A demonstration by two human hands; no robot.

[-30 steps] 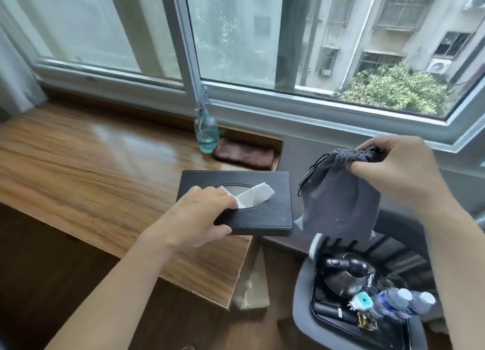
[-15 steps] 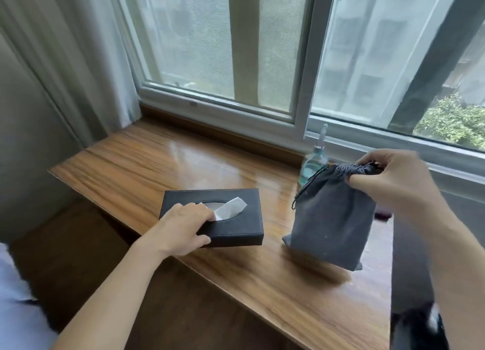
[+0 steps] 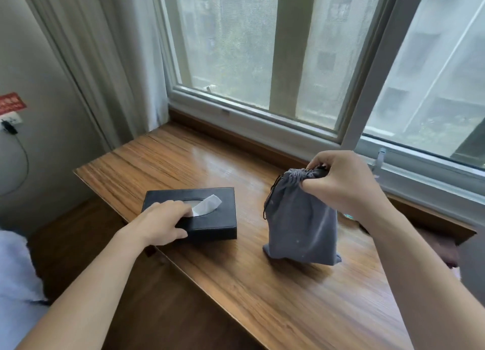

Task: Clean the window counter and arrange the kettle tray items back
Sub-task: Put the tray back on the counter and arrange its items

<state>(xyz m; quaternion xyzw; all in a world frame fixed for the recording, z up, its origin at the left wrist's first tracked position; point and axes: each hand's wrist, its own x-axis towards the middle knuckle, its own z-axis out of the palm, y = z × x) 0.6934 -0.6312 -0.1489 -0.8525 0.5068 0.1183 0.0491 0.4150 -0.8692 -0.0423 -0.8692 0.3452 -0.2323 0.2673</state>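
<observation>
A black tissue box (image 3: 210, 218) with a white tissue sticking out lies on the wooden window counter (image 3: 262, 292). My left hand (image 3: 160, 223) grips the box's near left corner. A grey drawstring pouch (image 3: 301, 226) stands on the counter to the right of the box. My right hand (image 3: 343, 184) pinches its gathered top. The kettle tray is out of view.
The window frame (image 3: 262, 118) runs along the counter's far edge, with a curtain (image 3: 118, 61) at the left corner. A spray bottle's nozzle (image 3: 379, 158) shows behind my right hand. A dark cloth (image 3: 443, 247) lies at the counter's right end. A wall socket (image 3: 10, 121) sits far left.
The tissue box and the pouch have both moved left along the counter, and the pouch's bottom now rests on the wood. My view has swung left; the kettle tray is gone from sight.
</observation>
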